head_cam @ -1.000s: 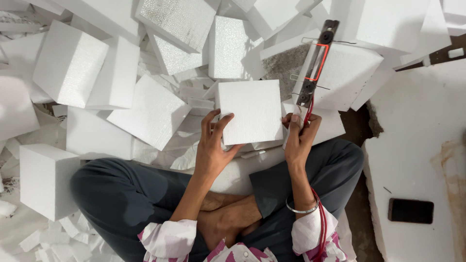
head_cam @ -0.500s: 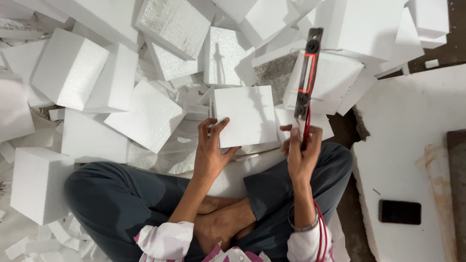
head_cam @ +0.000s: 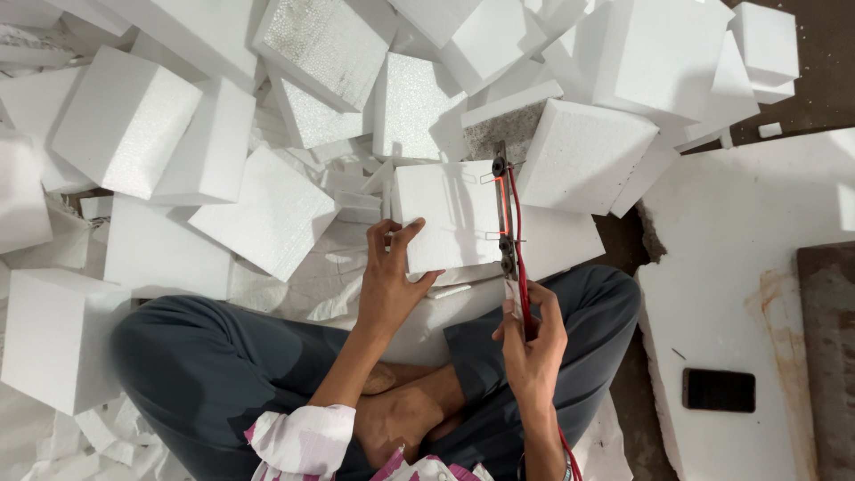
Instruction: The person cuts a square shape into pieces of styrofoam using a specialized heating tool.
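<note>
White foam block [head_cam: 445,218] held upright, red-corded cutter [head_cam: 509,232] apparently across it.

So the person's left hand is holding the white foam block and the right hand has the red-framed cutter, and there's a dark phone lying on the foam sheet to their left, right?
Not quite: the dark phone lies on the foam sheet to the person's right, not their left, as the head view shows. The rest holds: the left hand holds the white foam block, and the right hand has the red-framed cutter.
</note>
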